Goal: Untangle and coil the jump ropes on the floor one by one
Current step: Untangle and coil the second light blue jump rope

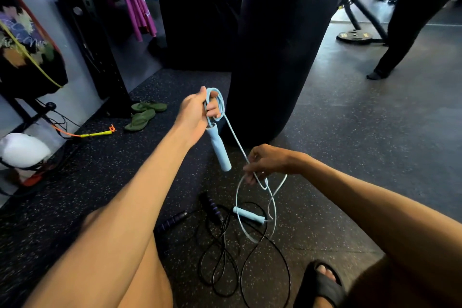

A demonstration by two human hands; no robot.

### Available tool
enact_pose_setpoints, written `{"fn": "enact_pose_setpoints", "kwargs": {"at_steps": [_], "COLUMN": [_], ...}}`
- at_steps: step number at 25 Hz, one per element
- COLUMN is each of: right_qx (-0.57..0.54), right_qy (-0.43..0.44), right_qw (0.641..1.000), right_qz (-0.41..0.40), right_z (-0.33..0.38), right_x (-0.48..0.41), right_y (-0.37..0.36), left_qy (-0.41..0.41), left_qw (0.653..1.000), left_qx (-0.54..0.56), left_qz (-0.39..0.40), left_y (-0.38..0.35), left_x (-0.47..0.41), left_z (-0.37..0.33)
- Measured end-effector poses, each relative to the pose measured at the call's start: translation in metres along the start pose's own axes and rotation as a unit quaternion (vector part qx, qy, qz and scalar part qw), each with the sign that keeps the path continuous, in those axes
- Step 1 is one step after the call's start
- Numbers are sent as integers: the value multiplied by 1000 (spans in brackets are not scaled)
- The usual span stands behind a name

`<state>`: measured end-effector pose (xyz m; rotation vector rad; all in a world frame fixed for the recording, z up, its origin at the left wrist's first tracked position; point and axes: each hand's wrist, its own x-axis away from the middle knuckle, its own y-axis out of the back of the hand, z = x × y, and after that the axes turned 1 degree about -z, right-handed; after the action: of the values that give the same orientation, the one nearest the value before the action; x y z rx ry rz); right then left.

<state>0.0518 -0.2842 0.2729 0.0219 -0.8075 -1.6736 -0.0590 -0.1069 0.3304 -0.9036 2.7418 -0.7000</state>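
Gym floor (350, 132), black speckled rubber; heavy punching bag (270, 45) hangs at 12 o'clock, green flip-flops (145, 114) at 10, someone's dark-trousered leg at 2.

Light-blue jump rope (237, 142) is mid-coil. Left hand (192, 117) has its grip closed on a few small loops at the top, with one blue handle (218, 149) dangling just below the fist. Right hand (265, 161), at 5 o'clock of the left, has its grip pinched on the cord, feeding it. Below it the slack drops in loose loops to the floor, where the second blue handle (248, 215) lies at 6 o'clock.

Black jump rope with purple-banded handles (172, 221) sprawls on the floor there, uncoiled. Blue slack and second handle lie across its cord, touching.

Risks, my read:
- Pull blue slack up fast and it likely drags black cord along, possibly tightening a snag. Cause: the overlap at 6 o'clock.
- Twist visible in the hanging blue loops; could kink the coil if not spun out.
- Dangling handle may swing and loosen the left-hand loops.
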Motion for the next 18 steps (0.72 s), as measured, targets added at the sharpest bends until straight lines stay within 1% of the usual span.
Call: {"fn": "enact_pose_setpoints", "kwargs": {"at_steps": [2, 4, 6, 8, 10, 12, 14, 16, 18], "right_qx": [33, 45, 44, 55, 84, 108, 114, 129, 141], "right_qy": [-7, 3, 30, 85, 145, 178, 198, 214, 225], "right_qw": [999, 999, 997, 991, 980, 969, 960, 946, 931], "right_qz": [3, -15, -48, -83, -110, -134, -163, -205, -250], "right_z": [1, 2, 7, 18, 30, 42, 50, 53, 53], "right_x": [4, 6, 9, 14, 20, 25, 30, 32, 33], "right_y": [3, 4, 2, 2, 6, 12, 18, 25, 33], "left_qy": [-60, -106, -143, -183, -206, -194, -159, -107, -50], "left_qw": [995, 984, 969, 940, 909, 892, 875, 862, 866], "left_qx": [-20, -56, -118, -232, -331, -393, -452, -495, -495], "left_qz": [-79, -134, -163, -170, -151, -112, -60, -1, 55], "left_y": [2, 3, 4, 5, 6, 5, 1, -5, -9], "left_x": [-5, -9, -10, -10, -10, -9, -5, 3, 9], "left_z": [4, 9, 11, 14, 18, 24, 27, 26, 24]}}
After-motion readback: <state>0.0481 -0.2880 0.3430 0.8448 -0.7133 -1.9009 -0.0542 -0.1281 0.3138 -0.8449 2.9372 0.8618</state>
